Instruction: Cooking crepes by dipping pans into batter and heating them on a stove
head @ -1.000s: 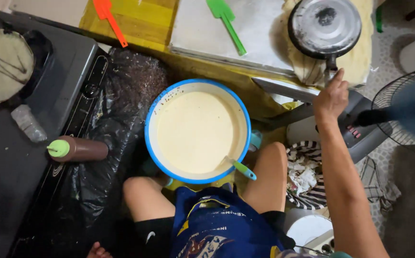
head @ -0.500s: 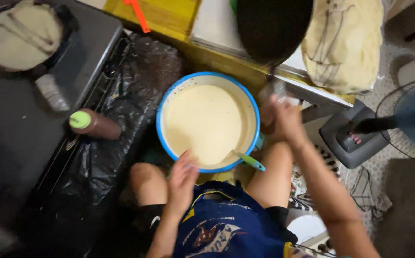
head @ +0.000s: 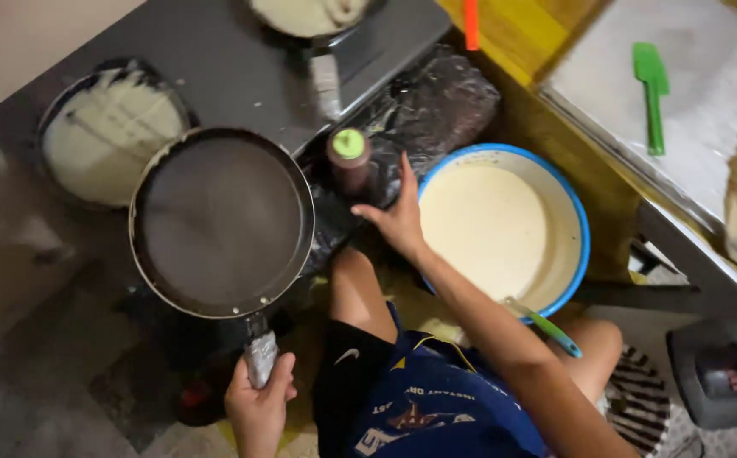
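Dark empty frying pan (head: 220,222), previously overhead, now sits gripped by left hand (head: 258,400), while right hand (head: 398,219) spreads open-fingered toward bottle (head: 350,161).

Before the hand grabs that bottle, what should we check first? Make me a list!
1. Empty frying pan held by its handle in the left hand: ok.
2. Pan level, not tipping: ok.
3. Right hand close to the brown bottle with the green cap: ok, reaching, touch cannot tell.
4. Bottle upright: ok.
5. Bottle cap shut: cannot tell.
6. Blue-rimmed bowl of batter beside the hand, not tipped: ok.
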